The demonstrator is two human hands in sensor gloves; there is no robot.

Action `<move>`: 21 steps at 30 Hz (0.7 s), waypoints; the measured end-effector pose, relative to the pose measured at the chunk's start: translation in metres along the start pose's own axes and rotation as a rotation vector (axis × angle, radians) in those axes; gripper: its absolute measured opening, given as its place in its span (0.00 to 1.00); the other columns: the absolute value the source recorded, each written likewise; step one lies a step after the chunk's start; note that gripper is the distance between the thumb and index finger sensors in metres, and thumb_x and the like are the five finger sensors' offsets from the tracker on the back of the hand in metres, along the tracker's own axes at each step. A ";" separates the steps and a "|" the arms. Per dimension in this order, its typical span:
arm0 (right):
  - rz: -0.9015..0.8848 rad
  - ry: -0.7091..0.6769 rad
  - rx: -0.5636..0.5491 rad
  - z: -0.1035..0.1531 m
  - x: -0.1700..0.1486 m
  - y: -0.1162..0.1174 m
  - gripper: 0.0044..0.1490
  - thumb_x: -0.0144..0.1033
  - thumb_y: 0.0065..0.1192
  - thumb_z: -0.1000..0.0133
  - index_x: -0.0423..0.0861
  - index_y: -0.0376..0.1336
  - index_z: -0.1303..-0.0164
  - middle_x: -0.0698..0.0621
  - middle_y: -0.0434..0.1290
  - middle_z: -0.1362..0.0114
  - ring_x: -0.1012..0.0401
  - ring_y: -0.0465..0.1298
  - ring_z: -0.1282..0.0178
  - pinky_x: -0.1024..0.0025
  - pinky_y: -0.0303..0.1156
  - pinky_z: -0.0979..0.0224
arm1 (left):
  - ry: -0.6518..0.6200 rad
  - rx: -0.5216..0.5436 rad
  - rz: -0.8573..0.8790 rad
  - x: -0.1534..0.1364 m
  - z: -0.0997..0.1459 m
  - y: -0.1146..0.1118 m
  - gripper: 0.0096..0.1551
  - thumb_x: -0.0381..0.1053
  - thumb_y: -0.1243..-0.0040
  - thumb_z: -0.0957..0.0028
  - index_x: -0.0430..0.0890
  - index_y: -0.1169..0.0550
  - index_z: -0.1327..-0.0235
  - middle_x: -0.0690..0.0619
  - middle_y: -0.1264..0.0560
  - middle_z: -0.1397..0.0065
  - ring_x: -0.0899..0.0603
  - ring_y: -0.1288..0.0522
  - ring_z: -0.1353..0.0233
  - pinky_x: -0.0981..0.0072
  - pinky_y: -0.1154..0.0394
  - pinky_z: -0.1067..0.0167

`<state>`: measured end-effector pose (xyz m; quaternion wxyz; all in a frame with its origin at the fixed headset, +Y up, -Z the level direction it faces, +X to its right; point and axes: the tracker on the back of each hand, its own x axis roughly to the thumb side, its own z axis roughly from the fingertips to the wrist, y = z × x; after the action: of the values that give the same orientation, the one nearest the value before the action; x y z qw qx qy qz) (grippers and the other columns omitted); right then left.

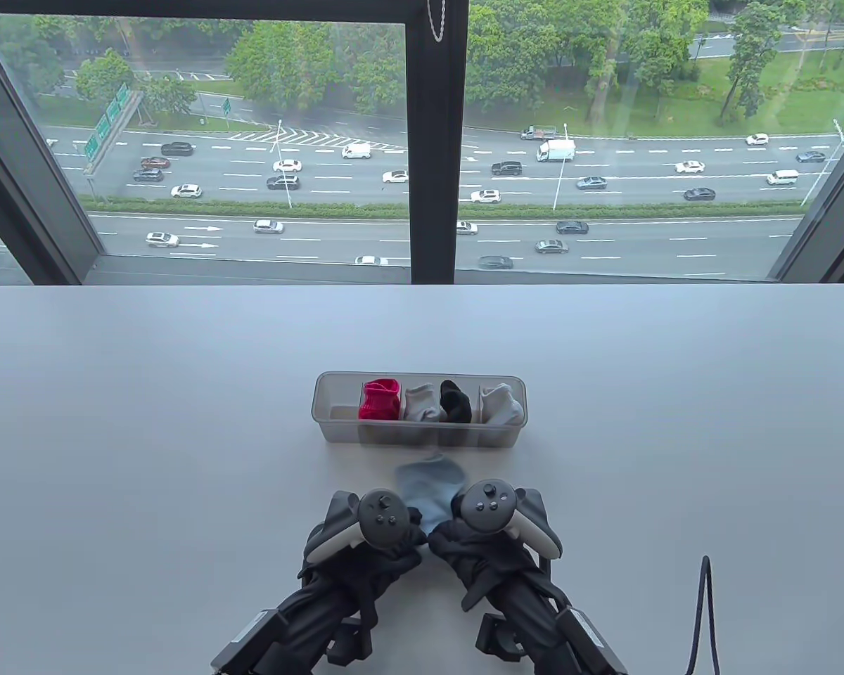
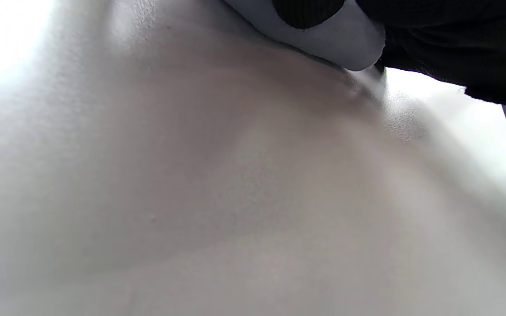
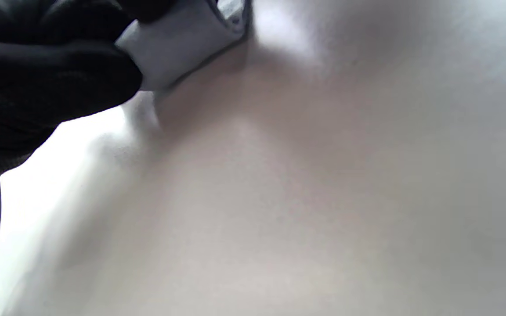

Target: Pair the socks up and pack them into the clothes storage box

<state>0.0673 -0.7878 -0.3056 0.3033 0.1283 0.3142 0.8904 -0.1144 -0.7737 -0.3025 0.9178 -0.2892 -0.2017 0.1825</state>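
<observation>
A light blue sock (image 1: 429, 485) lies on the white table just in front of the clear storage box (image 1: 337, 429). Both gloved hands hold its near end: my left hand (image 1: 401, 531) and my right hand (image 1: 444, 531) meet over it, fingers curled on the fabric. In the left wrist view a gloved finger presses into the pale sock (image 2: 345, 41). The right wrist view shows dark fingers (image 3: 59, 83) pinching the sock (image 3: 178, 48). Inside the box sit a red sock bundle (image 1: 380, 399), a white one (image 1: 422, 404), a black one (image 1: 456, 402) and another white one (image 1: 501, 406). The box's leftmost compartment holds nothing.
A dark cable (image 1: 703, 612) runs off the table's front edge at the right. A large window stands behind the far table edge (image 1: 422, 287).
</observation>
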 end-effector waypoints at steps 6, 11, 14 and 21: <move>0.011 -0.006 0.038 -0.001 0.000 -0.001 0.27 0.44 0.46 0.34 0.50 0.55 0.24 0.34 0.26 0.16 0.37 0.20 0.23 0.34 0.20 0.30 | -0.023 -0.043 0.027 -0.001 -0.001 -0.002 0.24 0.45 0.60 0.35 0.41 0.39 0.28 0.52 0.56 0.14 0.40 0.60 0.13 0.28 0.65 0.25; -0.091 -0.017 0.049 -0.001 -0.002 -0.003 0.26 0.40 0.40 0.31 0.43 0.59 0.27 0.34 0.25 0.16 0.38 0.18 0.24 0.35 0.17 0.32 | 0.014 -0.036 -0.032 0.001 -0.004 -0.005 0.30 0.48 0.49 0.37 0.49 0.46 0.28 0.52 0.60 0.15 0.40 0.63 0.14 0.29 0.67 0.24; -0.116 -0.020 0.048 0.000 -0.004 -0.005 0.25 0.39 0.40 0.30 0.40 0.60 0.29 0.35 0.26 0.15 0.39 0.19 0.23 0.37 0.17 0.31 | -0.001 0.047 -0.027 0.003 -0.001 -0.001 0.24 0.46 0.50 0.36 0.48 0.37 0.28 0.51 0.51 0.15 0.38 0.55 0.14 0.27 0.61 0.23; -0.075 -0.042 0.041 0.000 -0.005 -0.005 0.28 0.43 0.49 0.34 0.49 0.55 0.23 0.33 0.28 0.15 0.37 0.20 0.23 0.35 0.19 0.31 | -0.012 -0.048 0.014 0.001 -0.004 -0.004 0.24 0.46 0.59 0.36 0.40 0.42 0.30 0.48 0.58 0.16 0.37 0.63 0.15 0.27 0.66 0.26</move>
<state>0.0733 -0.7874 -0.3093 0.3403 0.1409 0.3304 0.8690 -0.1108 -0.7786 -0.3027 0.9080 -0.3114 -0.2095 0.1860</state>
